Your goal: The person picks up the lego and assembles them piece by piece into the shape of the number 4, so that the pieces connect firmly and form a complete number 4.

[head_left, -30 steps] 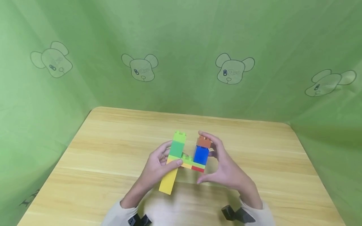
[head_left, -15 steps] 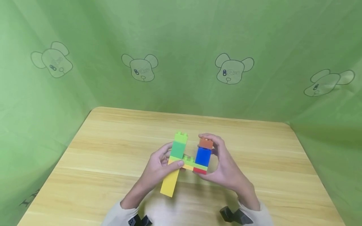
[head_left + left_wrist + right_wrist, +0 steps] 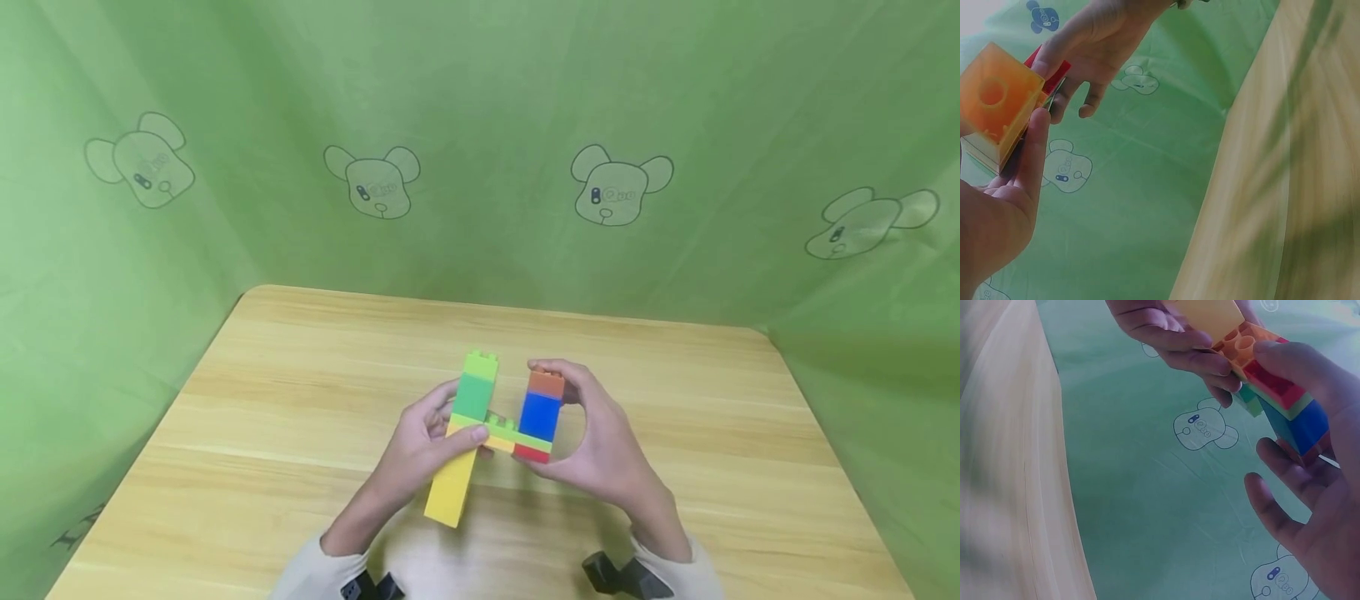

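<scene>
My left hand (image 3: 416, 446) grips a toy building-brick model in midair, its thumb across the joint. A long yellow column (image 3: 452, 492) extends below that thumb; above stand a green brick (image 3: 473, 397) and a lime brick (image 3: 481, 365). Rightward runs a lime studded strip (image 3: 534, 442) bearing a blue brick (image 3: 540, 417) and a brown-orange brick (image 3: 546, 383), with a red brick (image 3: 532, 454) beneath. My right hand (image 3: 611, 446) pinches this right-hand stack, thumb under the red brick, fingers at the brown-orange top. The right wrist view shows the red brick's hollow underside (image 3: 1272, 384).
A light wooden table (image 3: 300, 358) lies under both hands. Green curtains (image 3: 487, 100) with printed bear heads surround its back and sides. Black devices (image 3: 626, 575) sit at both wrists over pale sleeves.
My right thumb has moved up from below to the red brick, so the right hand now pinches the stack. The model has shifted slightly right and towards me. The left hand keeps its grip.
</scene>
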`<state>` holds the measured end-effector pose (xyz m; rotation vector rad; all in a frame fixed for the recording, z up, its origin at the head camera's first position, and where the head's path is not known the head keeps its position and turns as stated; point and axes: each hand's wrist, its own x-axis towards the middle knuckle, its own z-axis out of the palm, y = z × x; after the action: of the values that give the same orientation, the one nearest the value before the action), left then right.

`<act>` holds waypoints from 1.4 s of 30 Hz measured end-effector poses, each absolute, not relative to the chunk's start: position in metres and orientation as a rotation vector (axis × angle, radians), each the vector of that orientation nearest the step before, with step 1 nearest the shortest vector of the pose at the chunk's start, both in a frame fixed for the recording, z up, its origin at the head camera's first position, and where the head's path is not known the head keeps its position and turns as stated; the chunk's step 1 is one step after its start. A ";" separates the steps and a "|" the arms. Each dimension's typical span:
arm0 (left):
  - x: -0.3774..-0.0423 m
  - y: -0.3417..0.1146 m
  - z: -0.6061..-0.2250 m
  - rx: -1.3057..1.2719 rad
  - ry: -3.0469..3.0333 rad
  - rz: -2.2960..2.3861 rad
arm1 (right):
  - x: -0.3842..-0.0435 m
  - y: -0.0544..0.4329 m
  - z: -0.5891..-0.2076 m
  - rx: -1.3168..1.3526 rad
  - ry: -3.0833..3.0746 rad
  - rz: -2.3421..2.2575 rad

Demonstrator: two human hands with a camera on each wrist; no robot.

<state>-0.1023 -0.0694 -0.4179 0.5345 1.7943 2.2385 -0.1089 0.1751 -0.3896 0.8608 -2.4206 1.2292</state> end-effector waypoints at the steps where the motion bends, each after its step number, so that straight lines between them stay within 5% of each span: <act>1: -0.102 -0.069 -0.418 0.536 1.794 2.236 | -0.109 0.175 -0.390 0.859 -2.419 1.221; 27: -0.102 -0.049 -0.423 0.485 1.549 2.391 | -0.103 0.154 -0.403 0.757 -2.411 1.757; 42: -0.103 -0.052 -0.419 0.592 2.065 2.218 | -0.102 0.145 -0.415 0.620 -2.284 1.741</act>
<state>-0.1032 -0.0517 -0.4193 0.5923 2.0654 2.2179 -0.1017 0.1446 -0.4149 0.6199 -2.2838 1.7406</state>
